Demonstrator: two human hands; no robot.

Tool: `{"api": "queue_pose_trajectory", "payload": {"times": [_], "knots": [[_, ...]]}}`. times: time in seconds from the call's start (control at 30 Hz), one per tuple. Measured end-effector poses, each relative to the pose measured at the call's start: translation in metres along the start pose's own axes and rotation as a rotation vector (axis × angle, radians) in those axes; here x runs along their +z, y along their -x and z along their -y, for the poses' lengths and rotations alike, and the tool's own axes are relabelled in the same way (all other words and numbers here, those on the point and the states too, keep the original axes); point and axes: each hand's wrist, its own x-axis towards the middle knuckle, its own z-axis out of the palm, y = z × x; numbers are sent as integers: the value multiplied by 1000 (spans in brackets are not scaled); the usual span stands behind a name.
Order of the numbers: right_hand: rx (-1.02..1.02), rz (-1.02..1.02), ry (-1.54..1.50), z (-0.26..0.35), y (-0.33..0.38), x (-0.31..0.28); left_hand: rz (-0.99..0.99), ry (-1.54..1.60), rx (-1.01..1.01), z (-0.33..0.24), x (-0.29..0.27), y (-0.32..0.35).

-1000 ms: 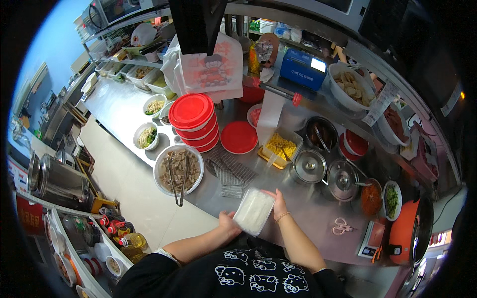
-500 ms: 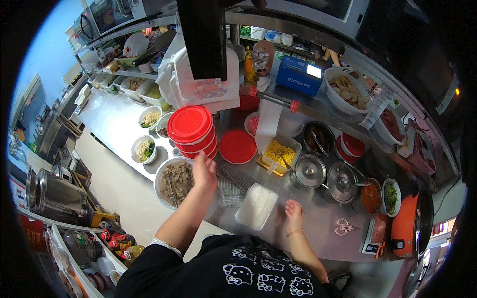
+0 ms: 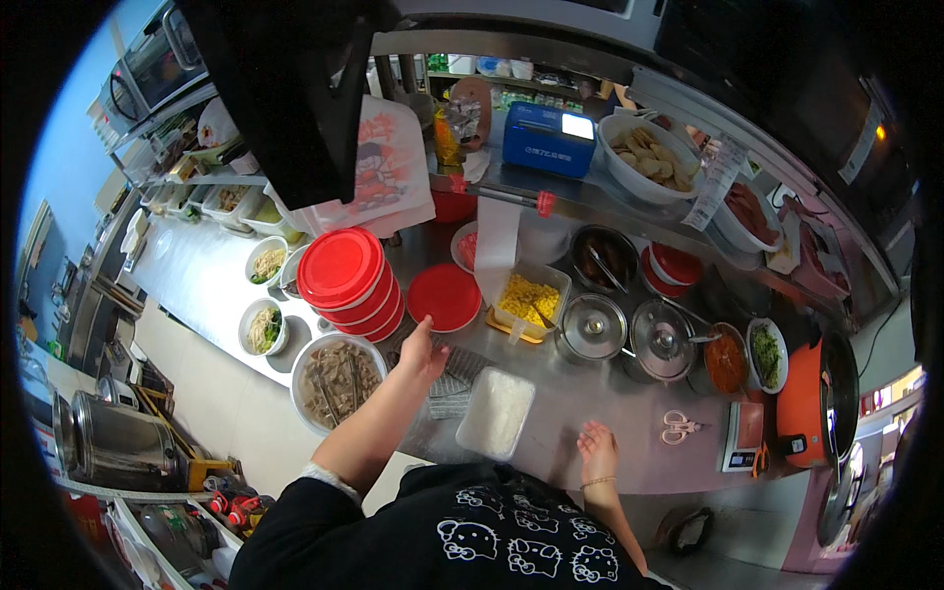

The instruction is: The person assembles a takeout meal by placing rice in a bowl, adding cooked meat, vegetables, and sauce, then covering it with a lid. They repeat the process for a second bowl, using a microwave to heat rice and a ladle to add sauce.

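My left hand (image 3: 421, 356) hovers just in front of a flat red lid (image 3: 444, 298), thumb raised apart from the fingers, holding nothing I can see. Beside it on the left stand stacked tubs with red lids (image 3: 341, 269), and a bowl of sliced meat (image 3: 339, 385) with tongs in it. A grey striped cloth (image 3: 454, 383) lies below that hand. Closer to me rests a clear rectangular container of white rice (image 3: 497, 413). To its right, my right hand (image 3: 597, 452) is empty and open, palm up with loosely curled fingers, over the steel counter.
Behind the rice stands a tub of corn (image 3: 531, 300) with a spoon. Lidded steel pots (image 3: 593, 327), a red sauce pot (image 3: 725, 359) and a bowl of chopped greens (image 3: 767, 356) line the right. Scissors (image 3: 678, 427) and a scale (image 3: 744, 438) lie nearer. A shelf overhangs the back.
The view has shifted slightly. My left hand has moved away from the tub stack toward the flat red lid. My right hand has moved a little farther from the rice container.
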Motion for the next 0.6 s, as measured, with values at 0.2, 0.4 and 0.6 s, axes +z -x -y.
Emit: {"api": "queue_pose_trajectory", "payload": {"times": [0.2,0.4,0.6], "knots": [[-11,45,-32,-5,7,-2,-27,77,-24,33,-24,-120],[68,-18,-51,-22,23,-20,64,112,276,38,-23,-103],[67,-7,-51,-25,30,-26,177,119,430,47,-32,-35]]}}
